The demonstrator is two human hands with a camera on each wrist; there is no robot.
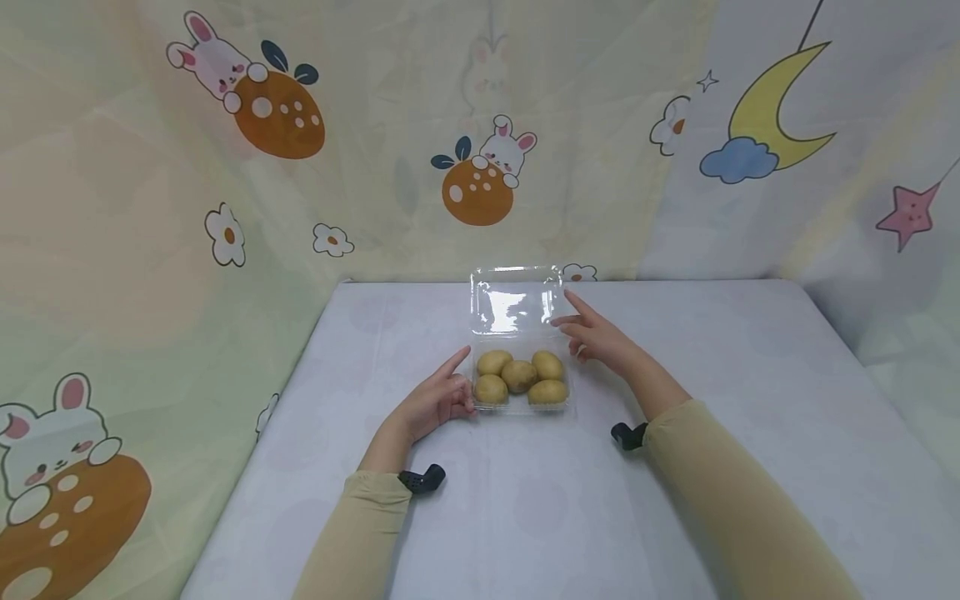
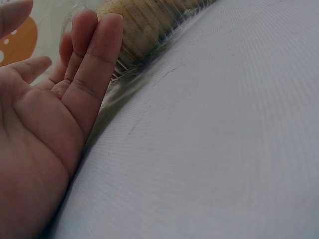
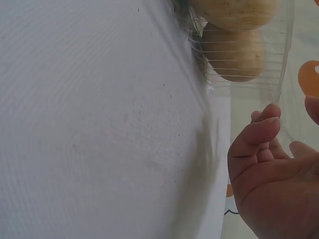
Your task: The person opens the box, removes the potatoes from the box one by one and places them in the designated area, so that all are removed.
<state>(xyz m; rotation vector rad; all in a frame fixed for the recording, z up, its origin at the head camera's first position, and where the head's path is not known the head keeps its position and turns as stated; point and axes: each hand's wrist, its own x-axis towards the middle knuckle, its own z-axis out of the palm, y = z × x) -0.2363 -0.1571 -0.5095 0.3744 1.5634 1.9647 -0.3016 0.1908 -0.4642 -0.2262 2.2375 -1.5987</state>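
A clear plastic clamshell box (image 1: 517, 407) stands on the table with its hinged lid (image 1: 517, 304) raised at the back. Inside the base lie several potatoes (image 1: 520, 377), also visible through the ribbed wall in both wrist views. My left hand (image 1: 435, 402) is at the box's left side, its fingertips (image 2: 107, 30) right at the wall and one finger pointing forward. At the lid's right edge is my right hand (image 1: 600, 337), one finger stretched along it and the others loosely bent. Neither hand grips anything.
A white cloth covers the table (image 1: 525, 517). Behind it hangs a printed curtain (image 1: 390, 125) with rabbits, flowers and a moon, close to the raised lid. Black wrist devices show on the left (image 1: 423, 479) and right sleeves.
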